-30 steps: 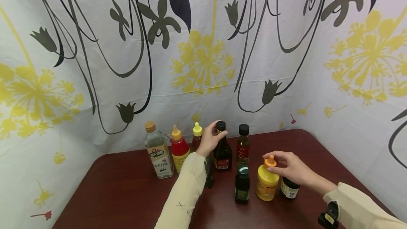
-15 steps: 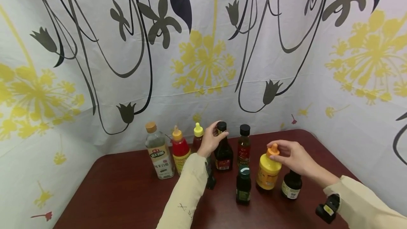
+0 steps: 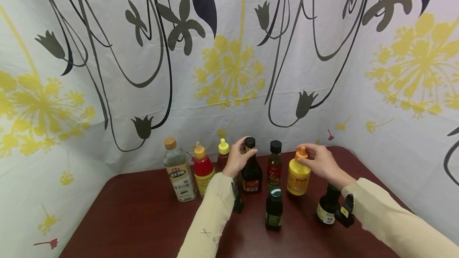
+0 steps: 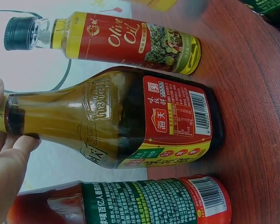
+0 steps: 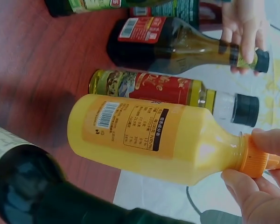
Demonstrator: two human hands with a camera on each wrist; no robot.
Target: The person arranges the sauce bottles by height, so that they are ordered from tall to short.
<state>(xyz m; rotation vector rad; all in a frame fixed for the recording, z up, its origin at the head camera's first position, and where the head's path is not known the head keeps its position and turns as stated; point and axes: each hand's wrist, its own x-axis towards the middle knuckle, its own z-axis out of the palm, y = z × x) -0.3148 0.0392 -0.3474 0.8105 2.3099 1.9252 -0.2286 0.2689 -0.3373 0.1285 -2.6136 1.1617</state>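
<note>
High grips, lower centre-right
Right hand (image 3: pixel 320 161) pinches yellow bottle (image 3: pixel 298 177); left hand (image 3: pixel 236 160) grips dark bottle (image 3: pixel 252 176), both likely avoiding olive-oil bottle (image 3: pixel 274 170) between.

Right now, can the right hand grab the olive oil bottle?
Probably not yet: the right hand is full, pinching the yellow squeeze bottle by its orange cap. With that bottle set down, the olive oil bottle looks reachable, standing just beside it.
</note>
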